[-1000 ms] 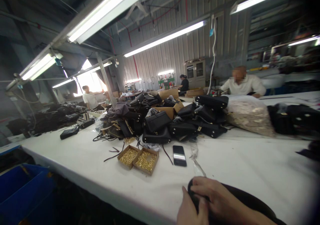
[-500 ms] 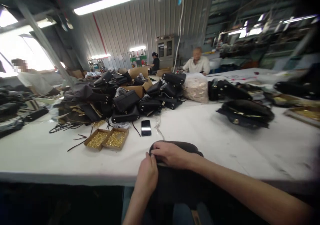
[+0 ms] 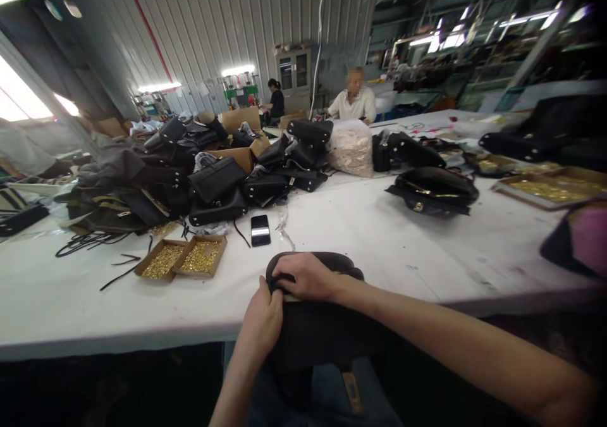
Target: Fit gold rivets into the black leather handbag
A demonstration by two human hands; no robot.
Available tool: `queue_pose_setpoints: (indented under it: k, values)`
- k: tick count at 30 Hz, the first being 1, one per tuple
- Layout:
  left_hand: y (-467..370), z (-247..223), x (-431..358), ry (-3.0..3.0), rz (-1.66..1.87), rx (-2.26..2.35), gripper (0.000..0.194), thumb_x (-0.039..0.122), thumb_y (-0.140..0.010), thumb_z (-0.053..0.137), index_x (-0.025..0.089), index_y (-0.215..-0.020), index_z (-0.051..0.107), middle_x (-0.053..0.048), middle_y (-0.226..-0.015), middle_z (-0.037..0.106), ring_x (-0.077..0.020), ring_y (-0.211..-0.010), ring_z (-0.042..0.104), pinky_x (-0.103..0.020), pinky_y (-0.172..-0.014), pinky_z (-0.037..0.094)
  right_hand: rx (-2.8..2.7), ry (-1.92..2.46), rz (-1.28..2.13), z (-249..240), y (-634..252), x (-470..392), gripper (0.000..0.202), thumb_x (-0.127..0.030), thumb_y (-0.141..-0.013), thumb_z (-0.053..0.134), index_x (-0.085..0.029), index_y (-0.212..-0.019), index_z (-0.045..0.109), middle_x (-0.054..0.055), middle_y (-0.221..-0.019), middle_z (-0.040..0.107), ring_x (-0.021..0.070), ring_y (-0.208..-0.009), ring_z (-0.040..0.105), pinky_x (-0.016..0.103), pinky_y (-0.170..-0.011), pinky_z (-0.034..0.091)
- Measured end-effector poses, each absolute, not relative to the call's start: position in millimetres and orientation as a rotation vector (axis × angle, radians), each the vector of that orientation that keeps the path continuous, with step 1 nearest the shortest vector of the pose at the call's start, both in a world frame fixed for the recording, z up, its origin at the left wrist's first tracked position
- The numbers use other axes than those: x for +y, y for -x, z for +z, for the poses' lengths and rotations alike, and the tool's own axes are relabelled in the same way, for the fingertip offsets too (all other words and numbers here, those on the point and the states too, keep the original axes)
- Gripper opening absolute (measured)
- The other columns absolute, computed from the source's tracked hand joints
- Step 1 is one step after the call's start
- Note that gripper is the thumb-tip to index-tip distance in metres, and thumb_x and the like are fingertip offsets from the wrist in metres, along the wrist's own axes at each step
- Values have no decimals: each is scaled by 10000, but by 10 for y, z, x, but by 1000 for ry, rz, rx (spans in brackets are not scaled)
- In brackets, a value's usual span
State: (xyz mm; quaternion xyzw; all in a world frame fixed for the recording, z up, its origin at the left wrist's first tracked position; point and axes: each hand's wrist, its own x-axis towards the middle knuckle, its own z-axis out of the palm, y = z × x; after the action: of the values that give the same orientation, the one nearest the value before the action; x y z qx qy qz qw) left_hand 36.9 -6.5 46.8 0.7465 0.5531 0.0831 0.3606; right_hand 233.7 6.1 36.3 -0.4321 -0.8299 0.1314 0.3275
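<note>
A black bag [image 3: 327, 332] leans on the table's front edge and hangs down over my lap. At its upper left corner my left hand [image 3: 265, 307] pinches the edge with thumb and fingers. My right hand [image 3: 306, 276] comes across from the right, its fingers curled round the same rim, close to the left fingertips. What lies between the fingertips is too small to make out. A flap with a metal plate [image 3: 352, 392] hangs below the bag.
Two cardboard trays of gold-coloured parts [image 3: 202, 256] and a phone [image 3: 260, 231] lie ahead on the white table [image 3: 190, 313]. Behind is a heap of black bags [image 3: 218, 180]. An open black bag [image 3: 434, 190] stands at right. A person [image 3: 355, 98] sits across the table.
The view has swung to the right, so the scene sits further left, and a pink and dark item shows at the right edge. Both hands keep their hold on the bag's corner.
</note>
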Motion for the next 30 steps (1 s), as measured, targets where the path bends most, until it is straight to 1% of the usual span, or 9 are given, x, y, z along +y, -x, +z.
queue_pose_setpoints:
  k: [3, 7, 10, 13, 16, 20, 23, 27, 30]
  values:
    - [-365, 455, -110, -2160, 134, 1470, 514, 271, -1115, 294, 67, -1476, 598, -265, -1454, 671, -332, -1248, 683, -394, -1031, 486, -2193, 1101, 296, 365, -2334, 60, 144, -132, -899, 765, -186, -1027, 803, 49, -1011, 798, 210, -916, 733, 291, -835, 543]
    - [-362, 476, -136, -2597, 26, 1390, 528, 126, -1081, 234, 51, -1335, 691, -288, -1391, 659, -371, -1244, 642, -459, -1024, 499, -2177, 1118, 283, 347, -2333, 50, 159, -146, -867, 785, -190, -1019, 795, 43, -999, 793, 206, -896, 724, 285, -813, 535]
    - [-383, 539, -136, -2450, 169, 1458, 474, 195, -1105, 280, 61, -1288, 697, -257, -1237, 718, -336, -1112, 692, -412, -947, 517, -2155, 1156, 321, 350, -2341, 53, 169, -160, -881, 771, -198, -1045, 792, 49, -1025, 793, 209, -931, 726, 287, -836, 537]
    - [-412, 614, -158, -2238, 320, 1536, 526, 297, -1114, 360, 24, -1535, 517, -246, -1179, 765, -334, -1058, 739, -387, -913, 515, -2163, 1161, 380, 362, -2342, 71, 183, -159, -883, 756, -209, -1056, 785, 53, -1060, 793, 219, -977, 727, 302, -883, 540]
    - [-444, 676, -187, -2250, 278, 1530, 634, 215, -1084, 369, -4, -1673, 284, -252, -1151, 785, -351, -1040, 766, -390, -890, 520, -2175, 1158, 413, 361, -2322, 92, 173, -148, -878, 745, -210, -1037, 769, 50, -1045, 796, 218, -954, 723, 311, -883, 530]
    - [-495, 776, -174, -2296, 200, 1511, 536, 47, -1000, 380, 46, -1526, 482, -247, -1158, 780, -359, -1060, 777, -406, -909, 558, -2132, 1193, 464, 346, -2289, 107, 48, -152, -901, 730, -195, -914, 714, 34, -914, 766, 186, -814, 672, 292, -765, 475]
    - [-516, 909, -149, -2302, 138, 1494, 537, -23, -945, 408, 46, -1465, 525, -255, -1212, 766, -369, -1130, 766, -435, -978, 583, -2077, 1222, 559, 339, -2289, 110, 98, -170, -916, 717, -196, -847, 653, 14, -842, 733, 165, -744, 632, 281, -702, 435]
    - [-500, 1068, -127, -2286, 60, 1451, 525, -36, -943, 445, 37, -1452, 548, -257, -1264, 754, -379, -1198, 754, -477, -1047, 602, -2051, 1319, 553, 345, -2303, 98, 131, -195, -910, 702, -213, -859, 582, 1, -809, 705, 169, -709, 597, 288, -661, 399]
    - [-494, 1072, -67, -2304, 31, 1384, 456, -12, -950, 496, 51, -1377, 643, -255, -1309, 745, -397, -1229, 744, -511, -1076, 605, -2086, 1349, 541, 339, -2282, 71, 170, -213, -913, 693, -227, -870, 529, -4, -802, 693, 175, -698, 588, 298, -651, 390]
